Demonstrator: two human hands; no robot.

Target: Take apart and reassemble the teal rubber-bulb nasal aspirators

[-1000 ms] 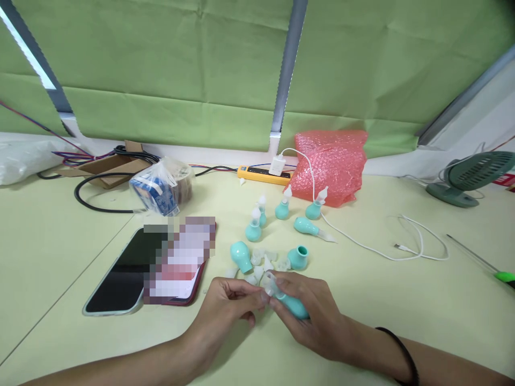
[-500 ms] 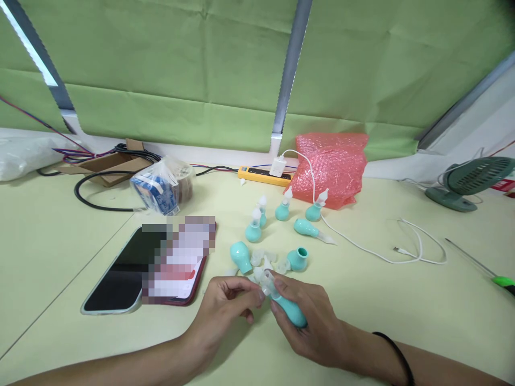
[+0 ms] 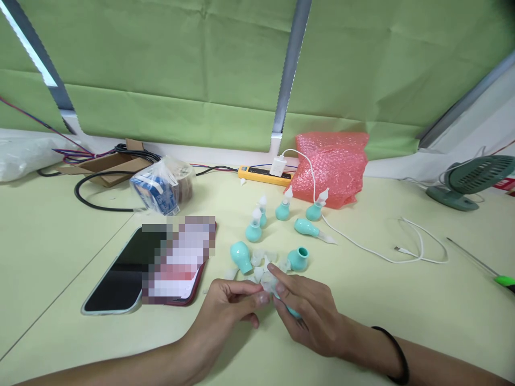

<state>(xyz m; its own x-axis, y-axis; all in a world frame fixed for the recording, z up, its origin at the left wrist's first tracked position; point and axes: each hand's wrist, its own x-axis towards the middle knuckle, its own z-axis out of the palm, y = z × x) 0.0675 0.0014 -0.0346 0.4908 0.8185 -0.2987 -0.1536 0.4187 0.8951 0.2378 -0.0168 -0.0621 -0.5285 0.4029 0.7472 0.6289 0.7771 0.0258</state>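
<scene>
My right hand (image 3: 311, 308) is closed around a turquoise nasal aspirator bulb (image 3: 293, 311), mostly hidden under the fingers. At the bulb's mouth is a translucent plastic connector (image 3: 267, 282). The thumb and forefinger of my left hand (image 3: 231, 305) pinch the connector's near edge. Just beyond my fingers lies a small pile of clear and frosted plastic parts (image 3: 259, 258). Beside that pile, one bare bulb (image 3: 240, 256) lies tilted and another bulb (image 3: 298, 259) stands with its mouth open. Farther back are several bulbs with tips fitted, one aspirator (image 3: 308, 228) on its side.
Two phones (image 3: 120, 279) lie at left, near a bagged blue box (image 3: 156, 190). Behind the aspirators are a yellow power strip (image 3: 257, 175) and red bubble wrap (image 3: 332, 169). A white cable (image 3: 362, 256), a screwdriver (image 3: 475, 260) and a green fan (image 3: 477, 179) are at right.
My right fingers have shifted forward over the bulb and connector, covering more of the bulb. My left fingertips have moved slightly right, onto the connector.
</scene>
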